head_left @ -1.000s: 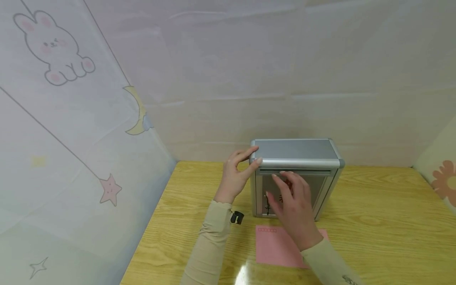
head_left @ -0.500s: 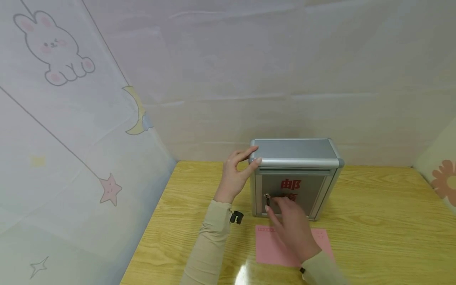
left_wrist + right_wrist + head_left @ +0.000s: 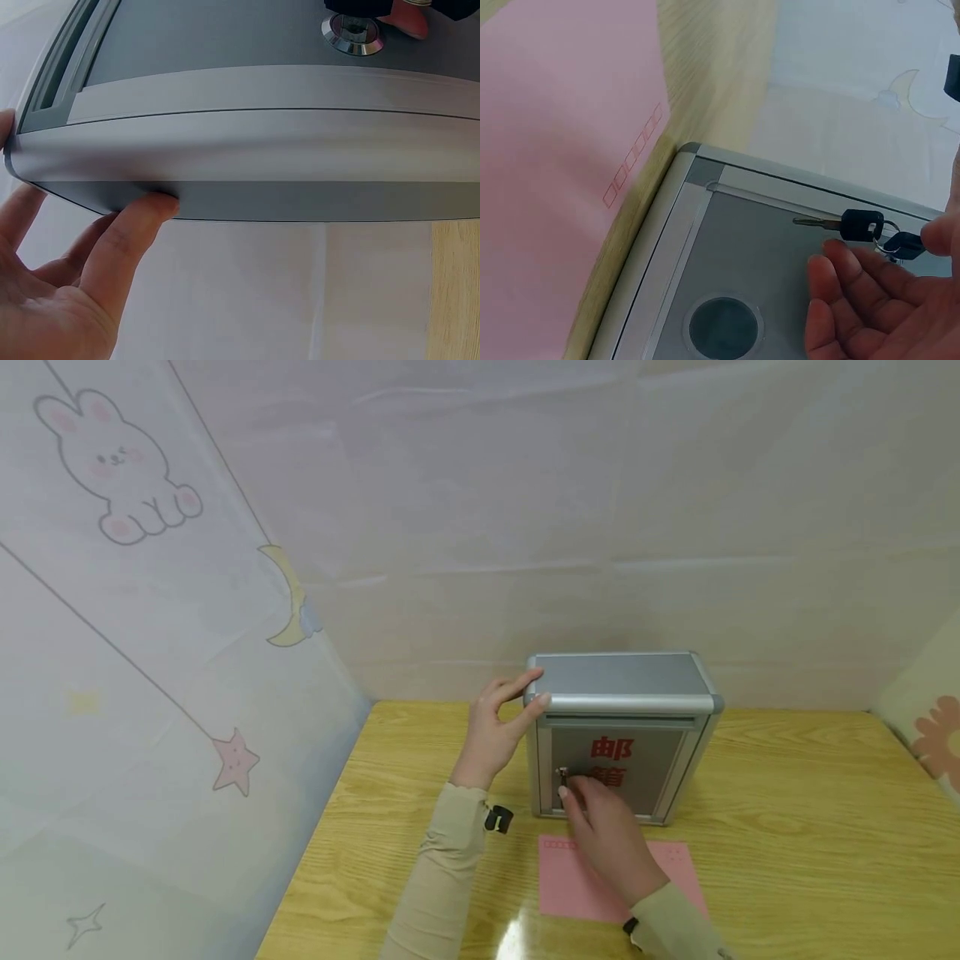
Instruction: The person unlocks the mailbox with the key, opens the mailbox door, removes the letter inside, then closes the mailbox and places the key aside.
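A silver-grey metal mailbox [image 3: 622, 677] with red characters on its front door stands upright on the table. My left hand [image 3: 491, 735] holds its upper left corner, fingertips on the edge and side; the left wrist view shows a finger on the side panel. At the door's round lock [image 3: 352, 34], my right hand [image 3: 611, 835] pinches the black head of a key [image 3: 904, 245] between thumb and fingers. A second key [image 3: 862, 225] hangs from the same ring, its blade pointing away. How far the pinched key sits in the lock is hidden.
A pink envelope [image 3: 570, 885] lies flat in front of the mailbox, partly under the right forearm. The wooden table [image 3: 810, 843] extends to both sides. A pale printed wall covering [image 3: 450, 527] rises behind and at the left.
My right hand has come down from before the upper door to the lock and now pinches the key. The left hand has stayed on the corner; the mailbox has not moved.
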`<action>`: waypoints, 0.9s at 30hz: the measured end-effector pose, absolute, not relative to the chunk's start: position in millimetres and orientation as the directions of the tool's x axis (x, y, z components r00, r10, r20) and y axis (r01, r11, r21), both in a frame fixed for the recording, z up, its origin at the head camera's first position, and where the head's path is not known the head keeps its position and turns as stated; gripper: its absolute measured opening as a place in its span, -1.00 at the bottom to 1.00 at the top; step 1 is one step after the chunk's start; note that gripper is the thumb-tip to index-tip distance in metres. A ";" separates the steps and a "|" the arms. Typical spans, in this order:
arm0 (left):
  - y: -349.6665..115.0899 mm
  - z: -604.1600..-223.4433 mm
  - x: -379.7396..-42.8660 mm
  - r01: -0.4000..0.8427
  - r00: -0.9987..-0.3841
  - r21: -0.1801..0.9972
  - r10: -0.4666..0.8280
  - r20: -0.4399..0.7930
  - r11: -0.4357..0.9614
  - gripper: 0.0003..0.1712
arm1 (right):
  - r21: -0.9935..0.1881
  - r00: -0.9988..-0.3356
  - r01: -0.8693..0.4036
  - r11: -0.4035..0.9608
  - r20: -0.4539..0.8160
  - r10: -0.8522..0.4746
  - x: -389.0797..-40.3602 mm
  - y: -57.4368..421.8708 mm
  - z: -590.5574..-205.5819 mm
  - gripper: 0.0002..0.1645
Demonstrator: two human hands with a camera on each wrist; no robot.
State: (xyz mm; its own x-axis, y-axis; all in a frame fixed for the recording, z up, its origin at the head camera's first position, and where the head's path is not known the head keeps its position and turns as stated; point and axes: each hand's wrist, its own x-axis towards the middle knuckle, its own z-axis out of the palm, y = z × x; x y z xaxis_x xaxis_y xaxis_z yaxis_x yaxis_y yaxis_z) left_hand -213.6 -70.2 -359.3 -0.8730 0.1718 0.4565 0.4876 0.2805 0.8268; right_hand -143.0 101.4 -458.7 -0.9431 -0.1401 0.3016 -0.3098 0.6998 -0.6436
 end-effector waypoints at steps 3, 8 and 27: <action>-69.5 -348.2 -204.8 0.489 -0.872 0.829 0.177 0.456 0.272 -0.54 | -0.681 -0.956 -0.281 0.677 0.260 -0.135 -143.7 100.8 -456.9 -0.60; -69.6 -336.6 -195.3 0.486 -0.874 0.832 0.185 0.450 0.268 -0.54 | -0.729 -0.971 -0.239 0.641 0.198 -0.137 -144.4 100.2 -454.8 -0.61; -68.0 -335.8 -195.0 0.489 -0.872 0.826 0.173 0.458 0.281 -0.55 | -0.828 -0.993 -0.116 0.548 0.078 -0.092 -147.8 100.1 -448.3 -0.56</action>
State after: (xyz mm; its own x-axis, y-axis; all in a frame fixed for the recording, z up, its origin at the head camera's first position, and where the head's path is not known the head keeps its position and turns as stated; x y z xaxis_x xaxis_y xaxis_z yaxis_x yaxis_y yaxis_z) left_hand -195.0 -68.0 -335.8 -0.8719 0.1727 0.4582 0.4894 0.2807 0.8256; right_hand -147.8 100.1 -448.3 -0.9927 -0.0921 0.0779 -0.1158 0.5481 -0.8284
